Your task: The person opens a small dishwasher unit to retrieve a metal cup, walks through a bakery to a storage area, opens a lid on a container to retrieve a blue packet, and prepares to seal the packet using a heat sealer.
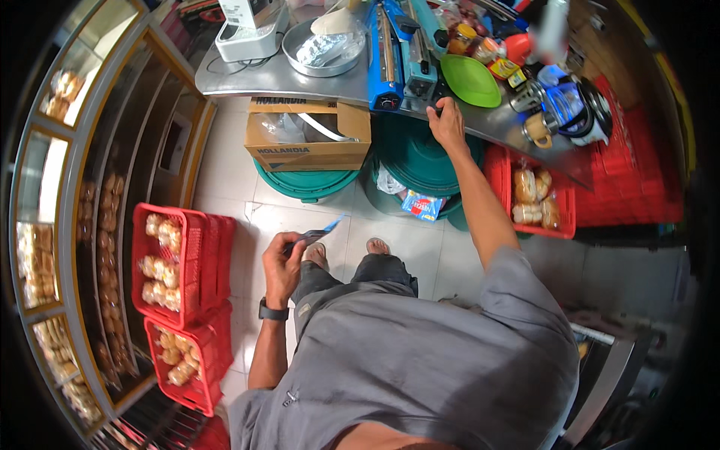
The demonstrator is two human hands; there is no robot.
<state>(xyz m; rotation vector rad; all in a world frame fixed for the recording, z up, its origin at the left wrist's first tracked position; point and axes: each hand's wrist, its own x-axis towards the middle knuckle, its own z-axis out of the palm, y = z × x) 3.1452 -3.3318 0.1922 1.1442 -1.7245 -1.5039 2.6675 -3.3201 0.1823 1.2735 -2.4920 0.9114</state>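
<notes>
My left hand [282, 264], with a dark watch [273, 310] on its wrist, is closed around a thin dark strip-like object with a blue tip [335, 223], held over the floor in front of my legs. Its exact kind is not clear. At the front edge of the metal table [330, 88], my right hand [448, 124] has its fingers curled beside the lower end of a teal bag sealer [421, 75]. Whatever those fingers grip, if anything, is hidden. Left of the teal sealer lies a blue bag sealer [386, 64]; to the right is a green plate [471, 80].
A round metal pan [300, 64] and jars [463, 34] stand on the table. Beneath it are an open cardboard box [300, 154] and a green lidded bin [412, 169]. Red crates [196, 266] of bagged bread stand left, near a glass-fronted cabinet [67, 172]; another crate [564, 221] stands right.
</notes>
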